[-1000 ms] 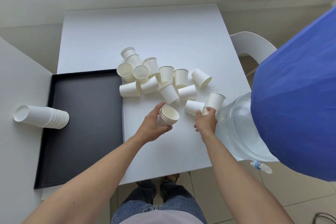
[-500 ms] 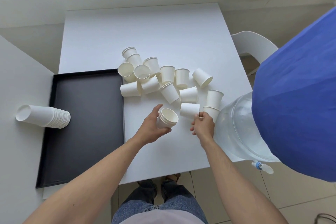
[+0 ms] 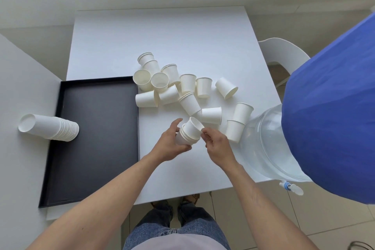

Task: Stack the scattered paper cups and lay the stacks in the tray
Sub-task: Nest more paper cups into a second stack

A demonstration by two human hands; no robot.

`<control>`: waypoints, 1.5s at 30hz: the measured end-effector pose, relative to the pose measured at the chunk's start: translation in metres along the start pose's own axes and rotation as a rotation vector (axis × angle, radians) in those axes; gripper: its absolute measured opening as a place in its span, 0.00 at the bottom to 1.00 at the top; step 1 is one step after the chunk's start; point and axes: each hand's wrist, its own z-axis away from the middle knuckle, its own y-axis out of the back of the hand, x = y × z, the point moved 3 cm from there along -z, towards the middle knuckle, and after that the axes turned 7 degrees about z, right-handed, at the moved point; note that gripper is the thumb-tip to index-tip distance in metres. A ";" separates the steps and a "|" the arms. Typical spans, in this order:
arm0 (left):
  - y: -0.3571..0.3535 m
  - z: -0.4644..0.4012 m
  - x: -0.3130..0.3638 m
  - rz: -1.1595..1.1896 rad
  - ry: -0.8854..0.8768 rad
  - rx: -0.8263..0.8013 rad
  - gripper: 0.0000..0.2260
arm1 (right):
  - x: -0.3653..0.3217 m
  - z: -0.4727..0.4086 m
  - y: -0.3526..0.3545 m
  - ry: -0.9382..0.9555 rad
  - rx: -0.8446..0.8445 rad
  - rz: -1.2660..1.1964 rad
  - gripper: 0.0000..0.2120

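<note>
Several white paper cups (image 3: 189, 103) lie scattered or stand upside down on the white table (image 3: 162, 36). My left hand (image 3: 170, 145) grips a short stack of cups (image 3: 183, 137) near the table's middle front. My right hand (image 3: 216, 144) pinches a single cup (image 3: 194, 128) whose base sits in the mouth of that stack. A black tray (image 3: 97, 138) lies to the left. A long stack of cups (image 3: 48, 130) rests on its side across the tray's left rim.
A large clear water bottle (image 3: 267, 144) with a blue cover (image 3: 332, 107) stands at the table's right edge, close to two upside-down cups (image 3: 234, 133). A white chair (image 3: 282, 53) is behind it. A second white surface (image 3: 18, 107) adjoins on the left.
My right hand picked up a lying cup from beside the bottle and carried it left into the stack held by my left hand. The left hand stayed nearly still.
</note>
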 end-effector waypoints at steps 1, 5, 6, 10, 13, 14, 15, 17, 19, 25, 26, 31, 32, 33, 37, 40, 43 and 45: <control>0.000 0.000 0.002 0.012 -0.008 0.002 0.44 | -0.001 0.000 -0.004 0.034 -0.028 0.042 0.06; 0.003 0.000 0.004 0.012 -0.051 0.030 0.40 | -0.001 0.002 -0.014 0.080 -0.126 0.114 0.11; 0.004 0.000 0.004 0.018 -0.052 0.032 0.40 | -0.001 0.003 -0.015 0.070 -0.131 0.080 0.11; 0.005 0.002 0.000 0.000 -0.044 0.034 0.39 | 0.008 -0.003 -0.009 -0.278 0.041 -0.169 0.16; 0.006 0.005 -0.005 0.003 -0.019 0.029 0.38 | 0.025 -0.018 -0.001 -0.617 0.163 -0.208 0.23; 0.007 0.006 -0.007 0.007 -0.012 0.030 0.38 | 0.030 -0.024 0.000 -0.706 0.155 -0.234 0.25; 0.008 0.008 -0.008 0.013 -0.007 0.032 0.38 | 0.034 -0.029 0.001 -0.776 0.137 -0.273 0.27; 0.010 0.009 -0.010 0.033 0.004 0.039 0.38 | 0.041 -0.041 0.002 -0.841 0.095 -0.343 0.28; 0.014 0.011 -0.011 0.050 0.013 0.050 0.38 | 0.046 -0.051 0.001 -0.845 0.063 -0.407 0.24; 0.024 0.016 -0.016 0.075 0.020 0.080 0.38 | 0.047 -0.062 0.001 -0.786 0.108 -0.484 0.08; 0.025 0.016 -0.016 0.080 0.024 0.081 0.38 | 0.045 -0.060 0.002 -0.784 0.136 -0.487 0.06; 0.029 0.015 -0.016 0.113 0.032 0.091 0.38 | 0.015 -0.039 0.009 -0.621 0.328 -0.479 0.07; 0.030 0.014 -0.016 0.127 0.033 0.094 0.38 | 0.006 -0.036 0.007 -0.538 0.318 -0.483 0.06; 0.030 0.014 -0.015 0.137 0.033 0.096 0.38 | -0.004 -0.032 0.005 -0.453 0.283 -0.465 0.06; 0.033 0.014 -0.011 0.136 0.010 0.103 0.38 | -0.031 -0.027 -0.008 -0.171 0.109 -0.299 0.02; 0.039 0.013 -0.008 0.140 -0.007 0.119 0.37 | -0.038 -0.029 -0.011 -0.037 0.058 -0.158 0.02; 0.047 0.012 -0.007 0.132 0.005 0.103 0.38 | -0.039 -0.035 -0.008 0.038 0.029 -0.082 0.03; 0.050 0.012 -0.006 0.121 0.008 0.073 0.38 | -0.041 -0.039 -0.008 0.058 -0.060 -0.041 0.03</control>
